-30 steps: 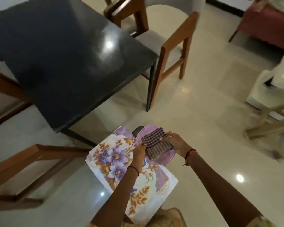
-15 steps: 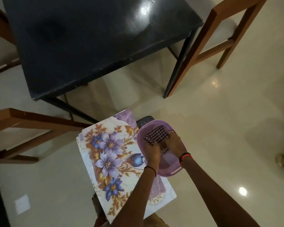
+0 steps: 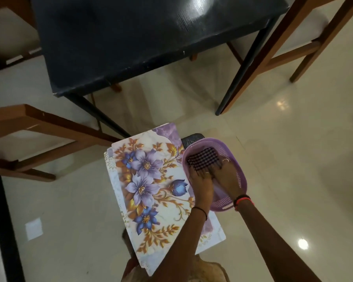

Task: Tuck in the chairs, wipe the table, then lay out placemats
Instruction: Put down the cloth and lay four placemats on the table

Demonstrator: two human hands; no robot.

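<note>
Our two hands press the checked cloth down inside a lilac basket.

The cloth is woven in dark purple and pale squares and lies folded on the basket floor. Our left hand and right hand rest side by side on its near edge, fingers stretched flat, pinching nothing we can see. The thumbs are hidden. The basket is oval perforated plastic, touching the right edge of the glossy floral placemats, a stack of rectangles in purple, blue and gold. A dark ribbed object peeks out behind the basket; we cannot tell what it is. Beyond stand the matte black table and the wooden chairs, both cut off by the frame, on the shiny cream floor.
</note>
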